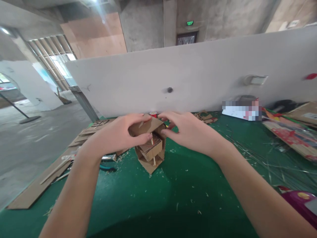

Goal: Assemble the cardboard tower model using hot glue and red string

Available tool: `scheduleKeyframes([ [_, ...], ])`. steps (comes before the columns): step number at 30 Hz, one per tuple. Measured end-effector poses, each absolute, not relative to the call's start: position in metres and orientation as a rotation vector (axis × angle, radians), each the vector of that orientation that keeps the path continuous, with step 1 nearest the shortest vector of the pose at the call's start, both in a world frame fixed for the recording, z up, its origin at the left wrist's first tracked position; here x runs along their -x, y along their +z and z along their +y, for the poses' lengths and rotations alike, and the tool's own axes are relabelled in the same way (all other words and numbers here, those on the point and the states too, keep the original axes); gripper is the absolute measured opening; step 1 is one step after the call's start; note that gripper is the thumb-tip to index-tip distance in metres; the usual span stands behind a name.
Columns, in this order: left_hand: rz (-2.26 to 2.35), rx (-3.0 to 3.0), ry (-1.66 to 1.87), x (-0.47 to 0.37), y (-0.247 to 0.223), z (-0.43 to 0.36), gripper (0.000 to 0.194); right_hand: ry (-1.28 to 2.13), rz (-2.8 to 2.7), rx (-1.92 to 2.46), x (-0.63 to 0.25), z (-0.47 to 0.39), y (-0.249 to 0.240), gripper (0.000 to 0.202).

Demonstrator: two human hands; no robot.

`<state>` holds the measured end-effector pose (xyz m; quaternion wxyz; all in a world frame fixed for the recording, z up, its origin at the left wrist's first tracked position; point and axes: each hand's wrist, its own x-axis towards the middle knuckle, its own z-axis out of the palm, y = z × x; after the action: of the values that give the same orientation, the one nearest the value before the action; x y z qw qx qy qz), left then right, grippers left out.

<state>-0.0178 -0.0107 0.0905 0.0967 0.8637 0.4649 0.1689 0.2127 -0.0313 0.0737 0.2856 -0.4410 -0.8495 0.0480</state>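
A small cardboard model stands on the green table, its tiers of folded brown cardboard joined by short pale sticks. My left hand holds the left side of its upper piece, thumb in front and fingers over the top. On the other side, my right hand has its curled fingertips and thumb at the top right corner of the cardboard. Part of the upper piece is hidden behind my fingers. Just behind the model, a small red can or roll with a pale top shows between my hands.
Cardboard strips line the table's left edge, beside teal-handled pliers. Thin clear rods and flat packages lie on the right. A purple object is at the lower right. A white partition rises behind.
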Motion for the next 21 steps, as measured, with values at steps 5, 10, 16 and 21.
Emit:
scheduleKeyframes([
  [5,1.369,-2.56,0.501,0.017,0.09,-0.01,0.063,0.063,-2.257,1.182,-0.202,-0.024,0.064,0.03],
  [10,1.317,-2.563,0.491,0.02,0.089,-0.006,0.062,-0.095,-2.324,1.219,-0.201,-0.029,0.064,0.032],
  [16,1.153,-2.582,0.407,0.023,0.09,0.001,0.059,-0.119,-2.355,1.334,-0.2,-0.046,0.074,0.029],
  [21,1.088,-2.602,0.426,0.023,0.09,0.005,0.057,-0.079,-2.341,1.36,-0.197,-0.05,0.077,0.026],
])
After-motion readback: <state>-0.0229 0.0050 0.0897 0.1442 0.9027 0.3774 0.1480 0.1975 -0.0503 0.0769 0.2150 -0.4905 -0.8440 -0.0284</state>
